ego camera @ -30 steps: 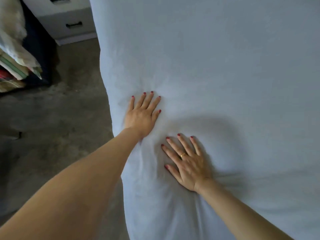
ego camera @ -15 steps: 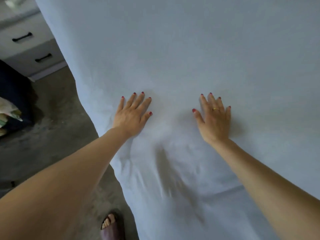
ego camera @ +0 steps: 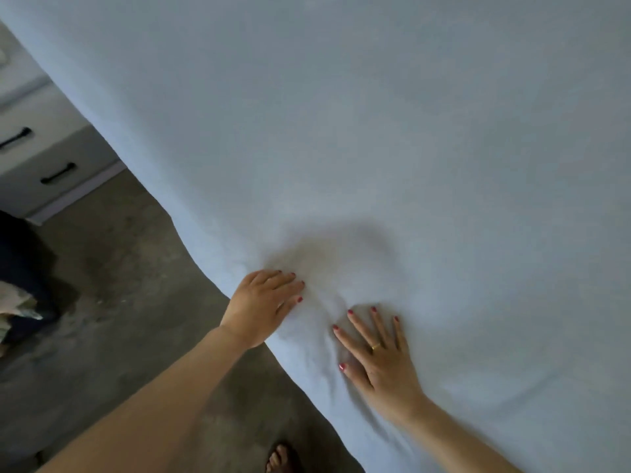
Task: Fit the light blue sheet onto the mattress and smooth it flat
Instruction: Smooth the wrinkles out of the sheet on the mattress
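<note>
The light blue sheet (ego camera: 392, 138) covers the mattress and fills most of the head view. My left hand (ego camera: 261, 303) lies at the mattress's near-left edge, palm down, its fingers bent slightly over the edge onto the top. My right hand (ego camera: 377, 349) presses flat on the sheet just to the right, fingers straight and spread, a ring on one finger. Small wrinkles fan out between and below the two hands. Farther up, the sheet looks smooth.
Bare concrete floor (ego camera: 112, 302) runs along the bed's left side. A white chest of drawers (ego camera: 51, 155) with black handles stands at the far left. Dark furniture with piled cloth (ego camera: 17, 302) sits at the left edge. My sandalled foot (ego camera: 278, 457) is by the bed.
Both hands have drawn back toward the near-left edge of the mattress and come close together. The right hand slid left and nearer. The view tilted.
</note>
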